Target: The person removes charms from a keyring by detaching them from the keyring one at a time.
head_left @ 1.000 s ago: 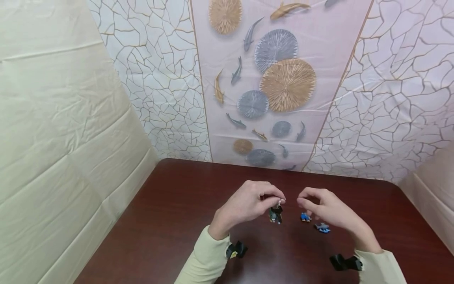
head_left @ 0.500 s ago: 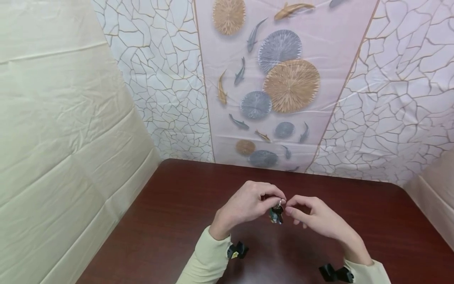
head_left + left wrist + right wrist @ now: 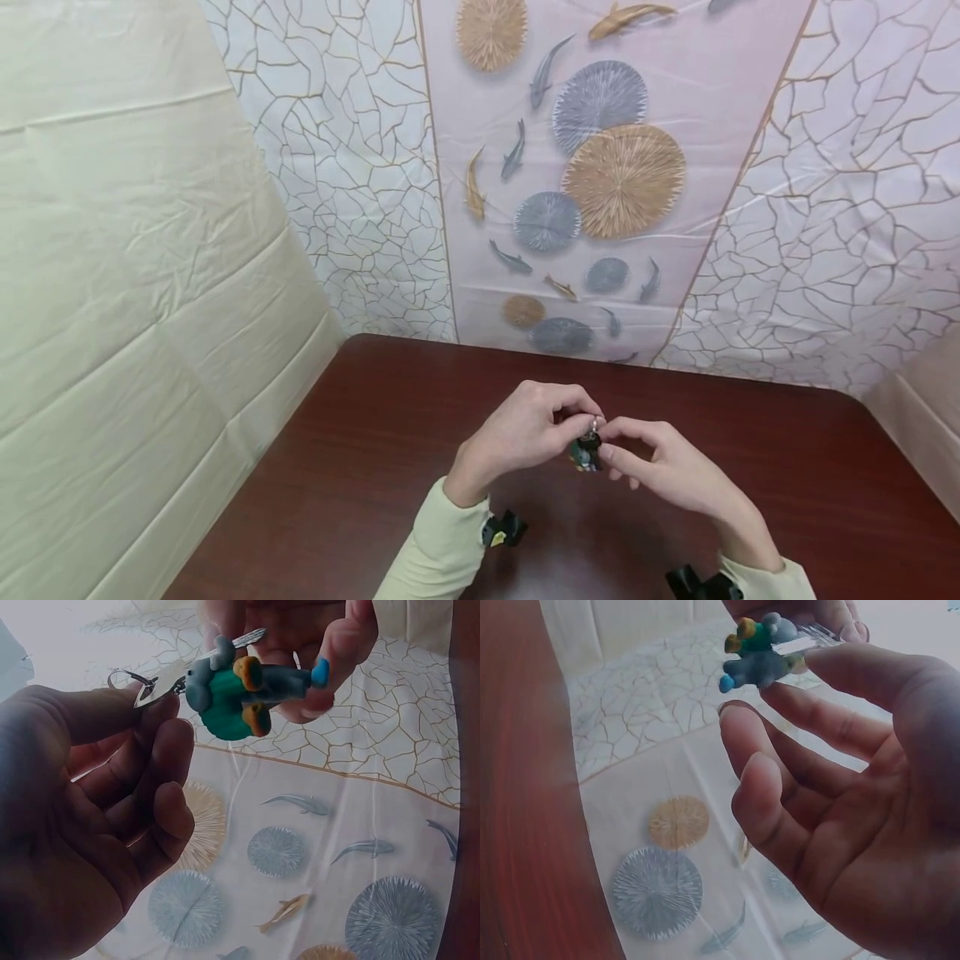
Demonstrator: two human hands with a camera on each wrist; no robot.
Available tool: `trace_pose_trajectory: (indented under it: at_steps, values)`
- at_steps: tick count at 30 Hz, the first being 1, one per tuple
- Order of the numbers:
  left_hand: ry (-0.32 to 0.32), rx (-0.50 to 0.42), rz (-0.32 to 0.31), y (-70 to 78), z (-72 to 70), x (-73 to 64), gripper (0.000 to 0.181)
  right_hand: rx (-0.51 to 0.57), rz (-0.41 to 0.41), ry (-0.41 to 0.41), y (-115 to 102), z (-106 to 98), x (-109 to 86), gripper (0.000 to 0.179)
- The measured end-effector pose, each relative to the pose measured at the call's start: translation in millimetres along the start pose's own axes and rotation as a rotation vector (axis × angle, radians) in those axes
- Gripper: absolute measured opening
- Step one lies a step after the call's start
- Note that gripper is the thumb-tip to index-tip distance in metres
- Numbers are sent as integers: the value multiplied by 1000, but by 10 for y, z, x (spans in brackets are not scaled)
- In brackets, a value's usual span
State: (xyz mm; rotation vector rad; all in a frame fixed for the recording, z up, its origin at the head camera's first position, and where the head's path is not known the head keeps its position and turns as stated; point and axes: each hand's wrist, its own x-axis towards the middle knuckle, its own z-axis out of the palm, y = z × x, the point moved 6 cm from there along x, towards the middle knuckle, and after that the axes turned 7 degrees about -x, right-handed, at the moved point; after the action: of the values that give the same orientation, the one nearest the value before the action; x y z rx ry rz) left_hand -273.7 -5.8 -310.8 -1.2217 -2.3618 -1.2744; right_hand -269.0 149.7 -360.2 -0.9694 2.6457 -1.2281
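My left hand [image 3: 521,429] pinches the ring end of a keychain [image 3: 584,455] between thumb and forefinger. In the left wrist view a metal ring [image 3: 112,678] and a key [image 3: 161,681] show at those fingertips. From it hang small toy-figure charms: a green one [image 3: 223,709] with grey and orange parts, and a dark grey one [image 3: 281,685] with a blue tip. My right hand [image 3: 675,467] holds the dark grey charm [image 3: 757,669] by thumb and forefinger, its other fingers loosely bent. More keys [image 3: 817,634] show in the right wrist view, partly hidden by the fingers.
Both hands are over a dark red-brown table [image 3: 360,467]. A patterned cloth [image 3: 622,183] with fish and round leaves hangs behind it, and a cream cloth [image 3: 150,250] stands at the left. A black wrist mount [image 3: 504,529] sits on the left sleeve.
My right hand has moved left to the keychain and taken hold of a charm. The two small blue things seen earlier on the table are now out of sight. The left hand has barely moved.
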Motion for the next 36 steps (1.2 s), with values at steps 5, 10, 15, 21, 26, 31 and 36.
trace_pose_trajectory:
  at_steps: [5, 10, 15, 21, 26, 31, 36]
  values:
    - [12, 9, 11, 3, 1, 11, 9, 22, -35, -1, -32, 36, 3, 13]
    - [15, 18, 21, 14, 3, 18, 9, 12, -40, 34, -64, 24, 0, 10]
    - [4, 13, 12, 13, 12, 10, 10, 12, -59, 79, -83, 16, -5, 6]
    - [-47, 27, -13, -3, 53, 6, 8, -16, -88, 134, -127, -10, -40, 14]
    - [-83, 65, -22, -19, 77, 1, 6, -93, -120, 212, -190, -42, -55, 23]
    - [-122, 53, -52, -39, 105, -1, 6, -171, -112, 282, -193, -77, -66, 24]
    - [-168, 19, -87, -48, 136, 1, 6, -174, -110, 326, -195, -121, -77, 20]
